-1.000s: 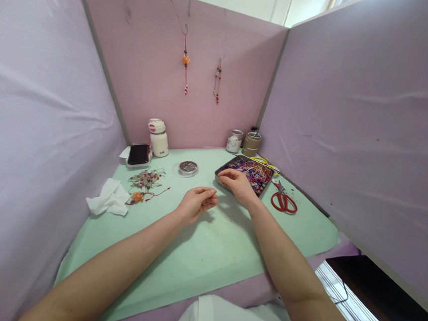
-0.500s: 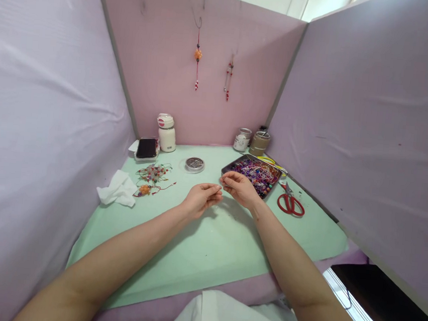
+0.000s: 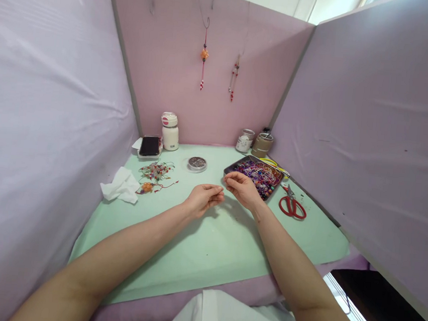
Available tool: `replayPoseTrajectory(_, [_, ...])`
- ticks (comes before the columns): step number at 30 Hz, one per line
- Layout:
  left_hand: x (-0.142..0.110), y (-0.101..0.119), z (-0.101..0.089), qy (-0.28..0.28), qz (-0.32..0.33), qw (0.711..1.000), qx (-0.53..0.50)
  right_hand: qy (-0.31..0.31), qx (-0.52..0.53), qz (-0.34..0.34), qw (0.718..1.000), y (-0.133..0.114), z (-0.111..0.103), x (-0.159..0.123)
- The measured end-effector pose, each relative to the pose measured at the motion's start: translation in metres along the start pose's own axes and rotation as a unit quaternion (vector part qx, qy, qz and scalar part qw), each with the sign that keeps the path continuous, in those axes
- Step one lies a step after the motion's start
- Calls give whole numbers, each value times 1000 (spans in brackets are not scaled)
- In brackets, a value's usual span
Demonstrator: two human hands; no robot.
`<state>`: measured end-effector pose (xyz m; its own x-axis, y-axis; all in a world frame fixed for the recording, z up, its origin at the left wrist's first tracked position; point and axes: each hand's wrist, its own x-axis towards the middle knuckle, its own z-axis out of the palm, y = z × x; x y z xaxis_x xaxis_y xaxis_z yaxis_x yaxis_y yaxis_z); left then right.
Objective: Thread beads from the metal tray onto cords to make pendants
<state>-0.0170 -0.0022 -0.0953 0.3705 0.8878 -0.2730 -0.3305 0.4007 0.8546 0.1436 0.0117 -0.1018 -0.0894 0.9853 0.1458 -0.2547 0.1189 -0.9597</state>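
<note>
Over the middle of the pale green table top [image 3: 175,257], my left hand [image 3: 205,199] is pinched closed, thumb against the fingers. Just to its right, my right hand [image 3: 243,189] is pinched too, its fingertips a short gap from the left ones. Whatever lies between the fingertips is too small to make out. Behind my right hand is a dark tray [image 3: 229,170] of purple, red and mixed beads with pale thread, partly hidden by that hand. Red-handled scissors [image 3: 293,207] lie right of the tray.
A round container [image 3: 197,164] sits behind my hands. At left are strung beads [image 3: 156,171], an orange bead ornament [image 3: 146,187], white tissue [image 3: 121,185], a phone [image 3: 151,146] and a white bottle [image 3: 170,132]. Two jars [image 3: 244,141] stand behind the tray. Bead pendants [image 3: 204,55] hang on the pink panel.
The view has shifted slightly, so the surroundings sit a little further right. Both hands keep nearly the same pinched pose, close together.
</note>
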Motion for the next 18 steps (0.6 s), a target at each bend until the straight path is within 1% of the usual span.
replayPoseTrajectory(12, [0, 0, 0, 10, -6, 1000, 10, 9, -26, -14, 1000, 0, 2, -1])
replayPoseTrajectory(18, [0, 1, 1, 21, 4, 999, 33, 11, -76, -32, 997, 3, -1, 1])
